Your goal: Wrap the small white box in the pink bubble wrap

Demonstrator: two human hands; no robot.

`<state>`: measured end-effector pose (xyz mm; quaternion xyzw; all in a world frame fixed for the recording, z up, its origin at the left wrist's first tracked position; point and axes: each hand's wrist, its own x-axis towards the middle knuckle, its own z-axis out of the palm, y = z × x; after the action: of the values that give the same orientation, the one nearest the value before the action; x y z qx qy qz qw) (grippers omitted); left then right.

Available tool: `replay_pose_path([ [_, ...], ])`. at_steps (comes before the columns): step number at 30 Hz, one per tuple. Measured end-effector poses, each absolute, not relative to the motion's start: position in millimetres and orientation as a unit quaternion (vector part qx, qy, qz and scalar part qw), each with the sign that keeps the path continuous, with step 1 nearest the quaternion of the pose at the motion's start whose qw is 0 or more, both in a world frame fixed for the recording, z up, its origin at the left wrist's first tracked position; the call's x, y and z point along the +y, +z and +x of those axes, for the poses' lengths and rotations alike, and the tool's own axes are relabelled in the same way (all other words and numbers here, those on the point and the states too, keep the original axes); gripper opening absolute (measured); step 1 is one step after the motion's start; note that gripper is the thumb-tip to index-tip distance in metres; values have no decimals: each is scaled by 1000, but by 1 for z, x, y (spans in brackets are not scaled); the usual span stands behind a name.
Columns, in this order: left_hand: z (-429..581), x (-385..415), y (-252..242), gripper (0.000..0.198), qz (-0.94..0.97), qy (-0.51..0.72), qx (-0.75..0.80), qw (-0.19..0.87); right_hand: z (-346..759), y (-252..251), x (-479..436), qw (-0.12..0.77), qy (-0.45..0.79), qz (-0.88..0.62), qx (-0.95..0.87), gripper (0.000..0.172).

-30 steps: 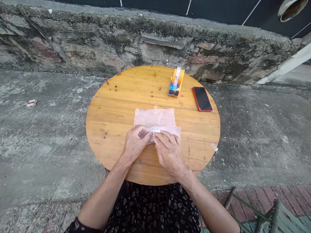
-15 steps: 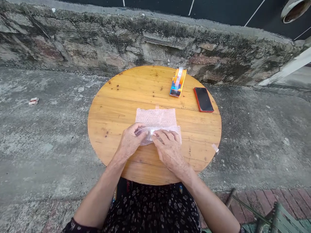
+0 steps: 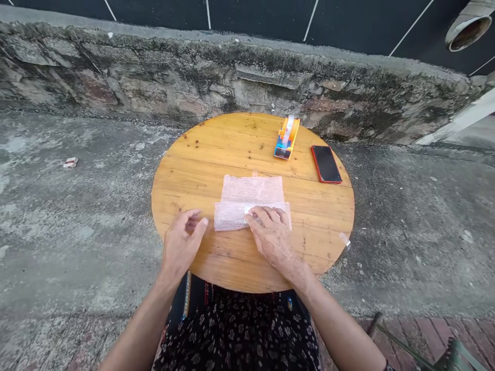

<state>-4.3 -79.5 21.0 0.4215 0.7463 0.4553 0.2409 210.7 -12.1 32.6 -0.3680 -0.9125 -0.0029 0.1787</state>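
Note:
A sheet of pinkish bubble wrap [image 3: 253,189] lies on the round wooden table [image 3: 185,175], its near part folded over into a flat band. Within that band a small white object [image 3: 246,212] shows through; its kind I cannot make out. My right hand [image 3: 273,232] has its fingers curled down on the band, gripping the wrap around this object. To the left, my left hand [image 3: 183,239] is apart from the wrap, open, its thumb and fingers separated with nothing between them.
An orange and blue tape dispenser [image 3: 286,138] stands at the table's far side. Right of it lies a phone in a red case [image 3: 326,165]. A strip of clear tape [image 3: 344,239] hangs at the right edge. Behind the table runs a stone wall [image 3: 185,77].
My left hand has let go of the bubble wrap and moved left, leaving the wrap's left end flat. My right hand stays on the fold. The view has shifted slightly.

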Motion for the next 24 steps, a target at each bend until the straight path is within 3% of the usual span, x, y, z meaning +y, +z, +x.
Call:
replay_pose_path([
  [4, 24, -117, 27, 58, 242, 535, 650, 483, 211, 32, -10, 187, -5, -360, -914, 30],
  [7, 46, -120, 35, 53, 87, 579, 575, 571, 212, 33, -7, 182, 1, -355, -917, 29],
  [11, 55, -98, 43, 21, 22, 608, 541, 581, 213, 35, -6, 184, 2, -346, -920, 28],
  [13, 54, -86, 44, 17, 22, 599, 553, 579, 214, 35, -6, 186, 3, -344, -920, 28],
  [24, 53, -45, 43, 35, 103, 493, 659, 559, 216, 30, -3, 209, 12, -339, -917, 25],
])
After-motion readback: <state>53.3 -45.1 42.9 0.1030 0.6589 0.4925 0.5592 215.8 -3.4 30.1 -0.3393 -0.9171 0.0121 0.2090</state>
